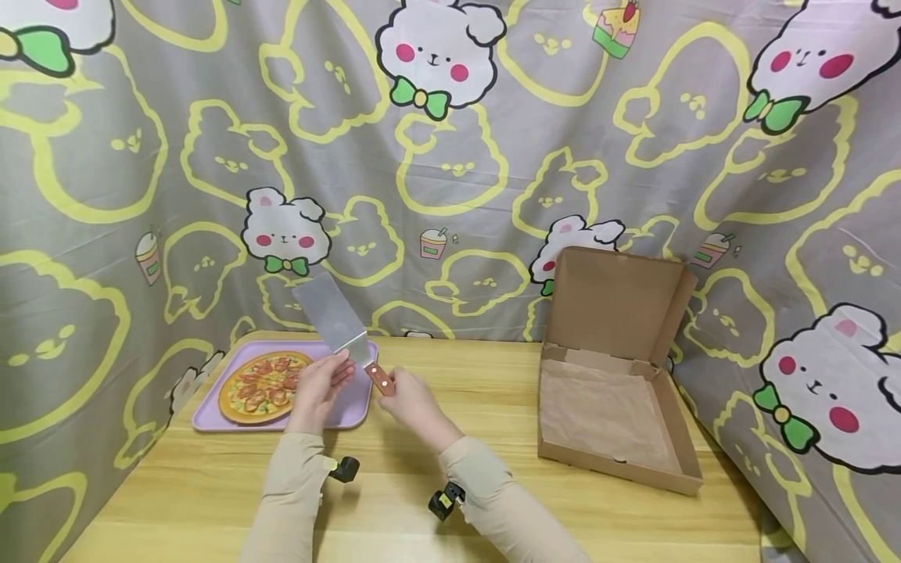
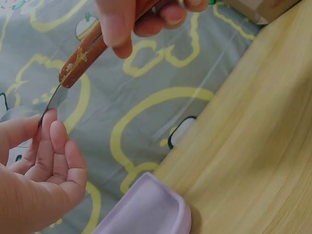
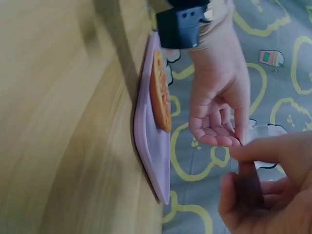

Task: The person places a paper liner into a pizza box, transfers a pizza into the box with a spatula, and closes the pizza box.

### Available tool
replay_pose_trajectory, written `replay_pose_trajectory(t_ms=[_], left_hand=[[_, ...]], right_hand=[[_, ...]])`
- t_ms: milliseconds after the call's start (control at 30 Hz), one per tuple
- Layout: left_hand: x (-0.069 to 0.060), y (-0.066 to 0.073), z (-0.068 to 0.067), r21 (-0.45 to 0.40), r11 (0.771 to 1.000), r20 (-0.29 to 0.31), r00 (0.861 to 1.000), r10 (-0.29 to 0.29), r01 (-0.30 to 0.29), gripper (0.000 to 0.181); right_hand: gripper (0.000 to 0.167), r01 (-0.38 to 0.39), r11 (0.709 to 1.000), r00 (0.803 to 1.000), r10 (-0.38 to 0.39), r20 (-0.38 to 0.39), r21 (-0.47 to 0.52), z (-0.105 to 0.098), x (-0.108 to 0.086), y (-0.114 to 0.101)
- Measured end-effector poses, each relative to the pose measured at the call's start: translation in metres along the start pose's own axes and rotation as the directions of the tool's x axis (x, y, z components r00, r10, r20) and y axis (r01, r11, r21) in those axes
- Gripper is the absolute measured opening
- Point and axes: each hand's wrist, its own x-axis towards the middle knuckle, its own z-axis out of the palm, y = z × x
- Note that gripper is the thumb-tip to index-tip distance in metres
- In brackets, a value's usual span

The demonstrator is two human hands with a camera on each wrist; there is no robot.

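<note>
Spatula [image 1: 345,330] is raised at the tray's [image 1: 352,410] far right corner. Left hand [image 1: 320,389] pinches the blade [image 1: 327,306] near the handle [image 1: 380,379]; right hand [image 1: 418,410] grips the handle. Left hand partly covers the pizza [image 1: 262,389]. Left wrist view: fingers partly hide the blade.

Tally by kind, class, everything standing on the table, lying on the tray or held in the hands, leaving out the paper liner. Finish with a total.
Wooden-handled metal spatula: 1
Pizza: 1
Lilac tray: 1
Open cardboard pizza box: 1
Total: 4
</note>
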Motion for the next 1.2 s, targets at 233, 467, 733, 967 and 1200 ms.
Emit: replay_pose_trajectory(t_ms=[233, 467, 733, 967, 1200], left_hand=[[-0.003, 0.0, 0.006, -0.025, 1.0, 0.027, 1.0, -0.004, 0.005, 0.027], [-0.005, 0.001, 0.009, -0.033, 0.999, 0.042, 0.999, -0.006, 0.007, 0.027], [-0.007, 0.001, 0.011, -0.027, 0.999, 0.06, 0.998, -0.018, 0.019, 0.026], [-0.005, -0.002, 0.011, 0.0, 1.0, 0.059, 0.998, -0.027, 0.027, 0.023], [-0.007, 0.0, 0.016, 0.043, 0.999, 0.073, 0.997, -0.031, 0.028, 0.021]], right_hand=[[0.015, 0.098, 0.944, 0.977, -0.151, -0.15, -0.316, 0.001, 0.0, -0.001], [0.021, 0.09, 0.883, 0.961, -0.198, -0.191, -0.461, 0.003, 0.001, 0.005], [0.027, 0.102, 0.857, 0.953, -0.23, -0.197, -0.505, 0.006, 0.002, 0.01], [0.028, 0.104, 0.851, 0.949, -0.24, -0.205, -0.515, 0.003, 0.001, 0.014], [0.027, 0.101, 0.855, 0.951, -0.234, -0.204, -0.508, -0.001, 0.002, 0.015]])
